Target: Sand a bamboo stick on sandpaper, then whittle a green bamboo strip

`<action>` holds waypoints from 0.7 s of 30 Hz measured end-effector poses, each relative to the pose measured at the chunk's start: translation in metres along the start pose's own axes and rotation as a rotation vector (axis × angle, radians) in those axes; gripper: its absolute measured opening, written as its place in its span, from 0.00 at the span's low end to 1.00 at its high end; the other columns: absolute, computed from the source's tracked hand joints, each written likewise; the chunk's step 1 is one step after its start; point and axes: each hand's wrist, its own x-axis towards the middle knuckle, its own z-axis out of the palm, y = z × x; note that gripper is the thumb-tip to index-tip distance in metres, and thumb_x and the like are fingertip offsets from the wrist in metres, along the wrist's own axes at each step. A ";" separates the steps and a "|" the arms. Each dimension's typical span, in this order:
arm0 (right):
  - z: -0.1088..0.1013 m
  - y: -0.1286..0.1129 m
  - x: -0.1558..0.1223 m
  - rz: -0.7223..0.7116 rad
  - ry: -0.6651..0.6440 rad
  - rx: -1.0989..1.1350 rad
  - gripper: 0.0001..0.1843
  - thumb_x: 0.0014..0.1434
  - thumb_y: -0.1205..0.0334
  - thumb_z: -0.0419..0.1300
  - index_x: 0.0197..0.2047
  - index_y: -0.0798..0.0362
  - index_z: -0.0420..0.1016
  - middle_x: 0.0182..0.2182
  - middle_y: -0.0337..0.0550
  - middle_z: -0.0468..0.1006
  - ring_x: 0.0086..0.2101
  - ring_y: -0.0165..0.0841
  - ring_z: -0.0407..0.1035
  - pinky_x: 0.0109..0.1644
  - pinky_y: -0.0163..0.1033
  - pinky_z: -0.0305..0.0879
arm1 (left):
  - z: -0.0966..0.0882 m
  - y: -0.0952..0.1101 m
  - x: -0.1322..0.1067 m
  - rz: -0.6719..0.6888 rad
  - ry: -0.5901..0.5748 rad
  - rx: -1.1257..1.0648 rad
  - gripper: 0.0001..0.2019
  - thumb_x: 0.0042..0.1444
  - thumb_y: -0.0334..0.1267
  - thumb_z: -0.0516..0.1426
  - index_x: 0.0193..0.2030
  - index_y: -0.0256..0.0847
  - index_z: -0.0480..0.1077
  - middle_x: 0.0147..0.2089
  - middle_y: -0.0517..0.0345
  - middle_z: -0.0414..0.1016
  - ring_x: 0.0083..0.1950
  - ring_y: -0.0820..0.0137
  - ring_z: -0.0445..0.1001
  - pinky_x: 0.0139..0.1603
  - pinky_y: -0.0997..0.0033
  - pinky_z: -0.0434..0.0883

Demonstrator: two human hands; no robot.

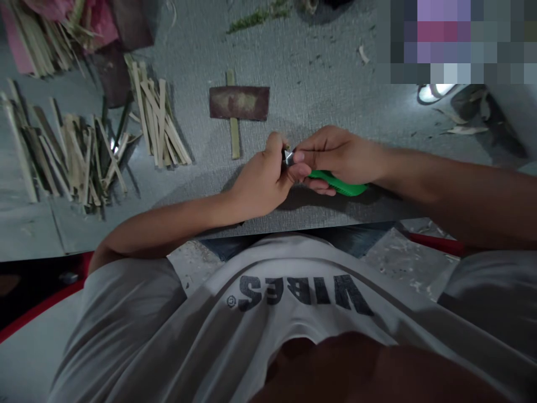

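Observation:
My right hand (342, 154) is closed round a utility knife with a green handle (342, 184). Its short metal tip (288, 157) points left, at the fingers of my left hand (264, 179). The left hand is curled shut against that tip, thumb and forefinger close to the metal. Whatever lies inside those fingers is hidden. Just beyond the left hand, a dark brown sandpaper-like strip (216, 103) lies across a thin pale stick (235, 140) on the grey table (193, 196).
A bundle of pale split sticks (161, 123) lies to the left, with a larger loose pile (79, 157) beyond it. More sticks (37, 39) rest by pink plastic (103, 25). Green shavings (255, 19) lie at the far side. A lit lamp (436, 92) is at right.

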 end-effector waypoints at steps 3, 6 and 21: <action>0.008 0.004 0.001 -0.022 0.114 -0.054 0.41 0.89 0.25 0.78 0.37 0.49 0.75 0.24 0.34 0.69 0.20 0.28 0.64 0.21 0.31 0.68 | -0.001 -0.005 -0.002 0.001 0.031 0.019 0.27 0.87 0.67 0.76 0.62 0.52 0.70 0.35 0.63 0.72 0.41 0.53 0.84 0.45 0.57 0.75; 0.014 0.008 0.002 -0.042 0.231 -0.060 0.44 0.87 0.21 0.79 0.38 0.49 0.72 0.24 0.33 0.68 0.20 0.28 0.64 0.21 0.30 0.63 | -0.001 -0.011 0.003 0.050 0.094 0.052 0.27 0.88 0.67 0.74 0.59 0.53 0.69 0.35 0.62 0.72 0.38 0.55 0.80 0.44 0.57 0.73; -0.018 -0.003 -0.001 0.053 -0.137 -0.001 0.36 0.94 0.30 0.75 0.44 0.51 0.76 0.26 0.33 0.68 0.22 0.28 0.64 0.24 0.29 0.68 | -0.007 0.013 0.001 0.021 -0.002 0.289 0.24 0.93 0.64 0.70 0.66 0.50 0.67 0.36 0.65 0.76 0.37 0.57 0.86 0.42 0.58 0.76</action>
